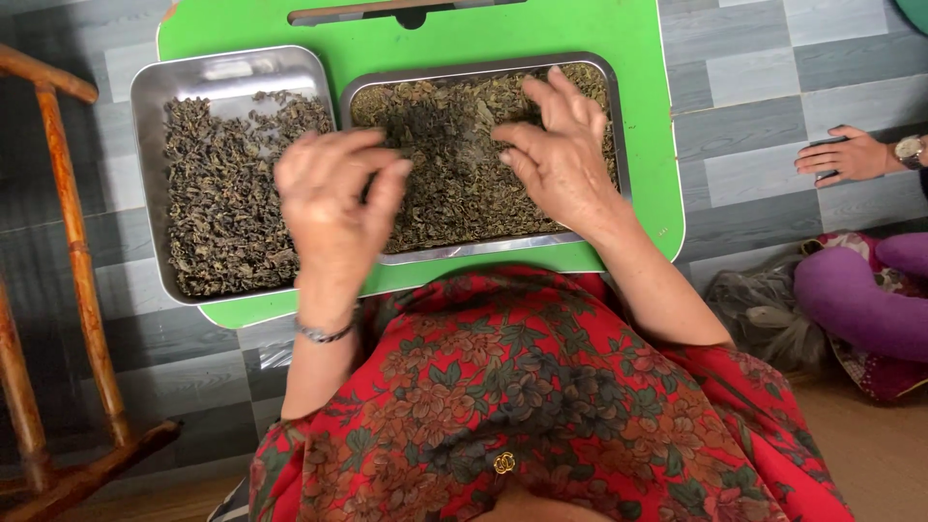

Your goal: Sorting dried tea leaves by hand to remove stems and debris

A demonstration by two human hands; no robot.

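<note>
Two shallow metal trays sit side by side on a green table (638,58). The left tray (145,97) and the right tray (619,145) both hold dark dried curled leaves (222,203). My left hand (333,208) hovers blurred between the trays, fingers bent and drawn together; whether it pinches any leaves I cannot tell. My right hand (561,150) rests on the leaves in the right tray, fingers spread apart. A metal bracelet (327,334) circles my left wrist.
A wooden chair frame (72,242) stands at the left on the grey tiled floor. Another person's hand with a watch (851,155) and a purple-clad leg (860,300) are at the right. A dark bag (764,309) lies beside that leg.
</note>
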